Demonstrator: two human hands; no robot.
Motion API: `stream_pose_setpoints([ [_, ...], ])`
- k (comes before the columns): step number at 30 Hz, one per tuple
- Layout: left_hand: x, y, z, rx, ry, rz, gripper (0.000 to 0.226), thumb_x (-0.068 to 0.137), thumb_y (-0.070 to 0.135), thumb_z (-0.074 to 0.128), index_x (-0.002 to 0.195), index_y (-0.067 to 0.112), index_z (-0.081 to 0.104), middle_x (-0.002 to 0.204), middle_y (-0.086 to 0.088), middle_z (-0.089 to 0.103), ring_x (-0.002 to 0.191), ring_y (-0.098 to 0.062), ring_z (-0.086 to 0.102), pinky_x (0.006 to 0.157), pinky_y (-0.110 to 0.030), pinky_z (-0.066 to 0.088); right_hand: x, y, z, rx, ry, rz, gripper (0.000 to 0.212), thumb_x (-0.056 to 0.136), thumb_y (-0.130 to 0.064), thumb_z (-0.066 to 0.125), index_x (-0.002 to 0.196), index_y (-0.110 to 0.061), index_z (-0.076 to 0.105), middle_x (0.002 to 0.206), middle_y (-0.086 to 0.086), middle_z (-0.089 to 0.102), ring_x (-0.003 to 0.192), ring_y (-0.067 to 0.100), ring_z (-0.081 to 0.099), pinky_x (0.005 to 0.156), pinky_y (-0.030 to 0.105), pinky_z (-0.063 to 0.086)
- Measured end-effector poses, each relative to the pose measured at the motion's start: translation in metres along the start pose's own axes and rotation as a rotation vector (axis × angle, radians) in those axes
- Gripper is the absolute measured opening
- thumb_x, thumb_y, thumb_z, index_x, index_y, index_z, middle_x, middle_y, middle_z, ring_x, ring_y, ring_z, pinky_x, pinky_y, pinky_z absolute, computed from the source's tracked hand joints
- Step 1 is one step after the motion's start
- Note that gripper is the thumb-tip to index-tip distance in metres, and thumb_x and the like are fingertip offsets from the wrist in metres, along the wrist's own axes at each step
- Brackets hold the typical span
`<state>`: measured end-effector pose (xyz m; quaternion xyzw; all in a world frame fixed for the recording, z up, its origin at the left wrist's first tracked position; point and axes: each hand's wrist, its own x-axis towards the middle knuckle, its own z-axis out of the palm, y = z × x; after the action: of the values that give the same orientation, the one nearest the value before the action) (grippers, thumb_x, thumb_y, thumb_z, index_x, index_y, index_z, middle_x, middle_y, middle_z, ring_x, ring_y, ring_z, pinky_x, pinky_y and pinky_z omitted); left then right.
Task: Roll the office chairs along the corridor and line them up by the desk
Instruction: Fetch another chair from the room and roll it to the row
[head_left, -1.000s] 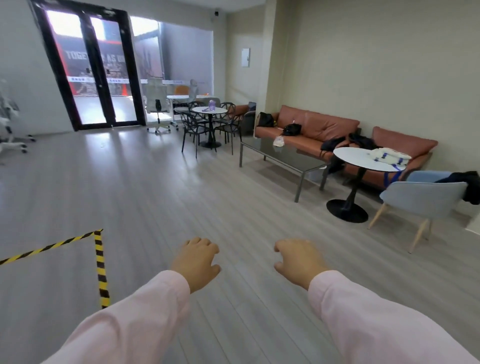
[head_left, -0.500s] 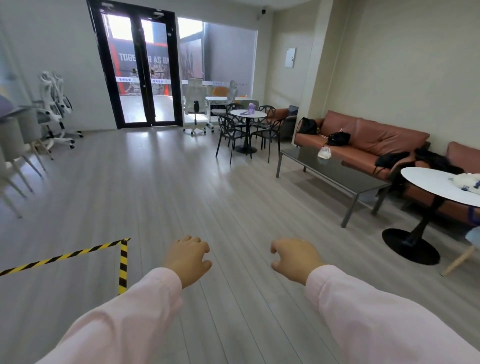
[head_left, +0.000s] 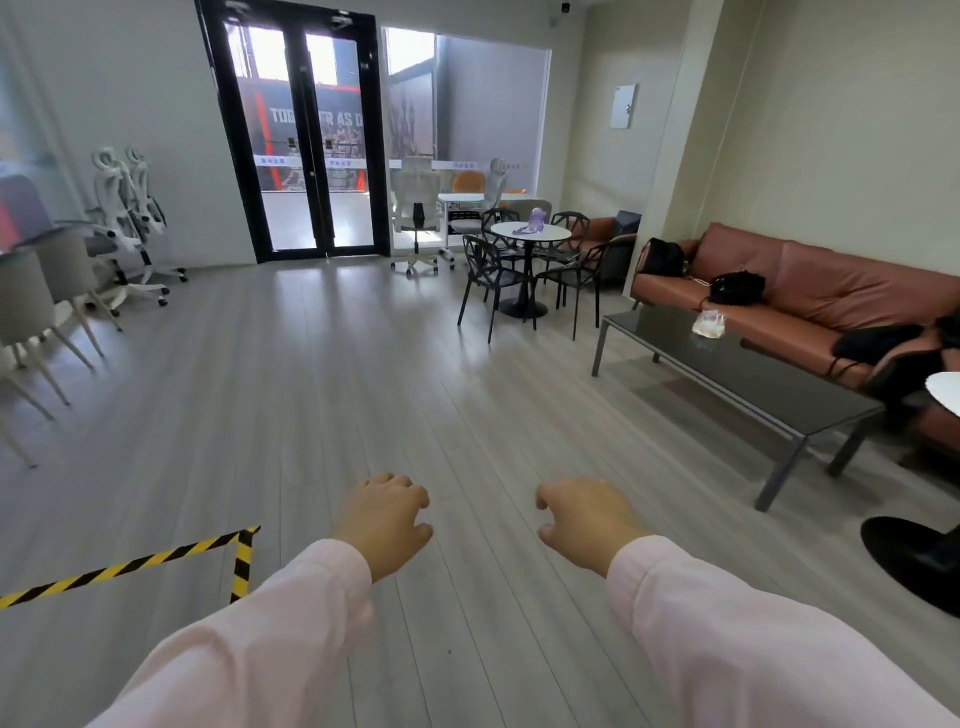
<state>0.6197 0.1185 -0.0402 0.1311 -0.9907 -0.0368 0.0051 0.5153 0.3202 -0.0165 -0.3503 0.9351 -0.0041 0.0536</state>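
Left hand (head_left: 384, 522) and right hand (head_left: 584, 522) hang loosely curled, empty; office chairs (head_left: 124, 218) at ten o'clock should roll lightly, gripped by backrests.

Only the person's two forearms and hands were in view. The left sleeve (head_left: 270, 639) was long, pale pink and plain, made of a smooth, shirt-like cloth with no pattern or print. Soft folds ran along it, and it ended at the wrist in a straight, slightly gathered cuff. The right sleeve (head_left: 727, 634) matched it in colour and cloth, with a shallow crease just behind its own straight cuff. Beyond the cuffs the left hand (head_left: 384, 519) and the right hand (head_left: 587, 519) were bare, uncovered from the wrist on.
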Motion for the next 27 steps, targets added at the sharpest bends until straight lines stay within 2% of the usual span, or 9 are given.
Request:
stream_pose_setpoints([
  [8, 0.211, -0.041, -0.02, 0.032, 0.066, -0.086, 0.042, 0.092, 0.041, 0.046, 0.13, 0.026, 0.047, 0.13, 0.006, 0.052, 0.121, -0.015, 0.043, 0.097, -0.026, 0.034, 0.234, 0.061, -0.045, -0.074, 0.063, -0.11, 0.032, 0.093, -0.03, 0.05, 0.122, -0.018, 0.056, 0.115, 0.005, 0.064, 0.105, 0.027, 0.059, 0.091, 0.033, 0.042],
  [14, 0.338, -0.097, -0.028, 0.043, 0.051, -0.152, 0.042, 0.091, 0.042, 0.046, 0.129, 0.025, 0.049, 0.129, 0.005, 0.053, 0.121, -0.015, 0.044, 0.099, -0.027, 0.035, 0.396, 0.063, -0.059, -0.137, 0.099, -0.222, 0.027, 0.09, -0.024, 0.05, 0.114, -0.015, 0.059, 0.109, 0.005, 0.065, 0.097, 0.029, 0.06, 0.084, 0.034, 0.044],
  [17, 0.407, -0.127, -0.021, 0.042, 0.05, -0.156, 0.042, 0.091, 0.043, 0.046, 0.129, 0.025, 0.049, 0.129, 0.005, 0.054, 0.12, -0.015, 0.045, 0.098, -0.028, 0.036, 0.473, 0.064, -0.052, -0.188, 0.095, -0.274, 0.026, 0.089, -0.024, 0.051, 0.113, -0.016, 0.059, 0.11, 0.006, 0.064, 0.098, 0.029, 0.059, 0.087, 0.035, 0.045],
  [23, 0.553, -0.207, -0.011, -0.018, 0.041, -0.152, 0.041, 0.091, 0.041, 0.047, 0.128, 0.025, 0.05, 0.128, 0.004, 0.054, 0.12, -0.016, 0.044, 0.098, -0.027, 0.035, 0.64, 0.062, -0.05, -0.21, 0.077, -0.261, 0.027, 0.089, -0.025, 0.051, 0.114, -0.017, 0.058, 0.112, 0.006, 0.064, 0.101, 0.028, 0.059, 0.089, 0.033, 0.041],
  [27, 0.658, -0.27, -0.024, -0.046, 0.056, -0.156, 0.04, 0.09, 0.042, 0.048, 0.126, 0.024, 0.052, 0.126, 0.004, 0.056, 0.119, -0.016, 0.044, 0.097, -0.028, 0.036, 0.749, 0.052, -0.082, -0.222, 0.095, -0.237, 0.026, 0.09, -0.023, 0.05, 0.113, -0.016, 0.058, 0.112, 0.006, 0.063, 0.102, 0.029, 0.058, 0.079, 0.03, 0.036],
])
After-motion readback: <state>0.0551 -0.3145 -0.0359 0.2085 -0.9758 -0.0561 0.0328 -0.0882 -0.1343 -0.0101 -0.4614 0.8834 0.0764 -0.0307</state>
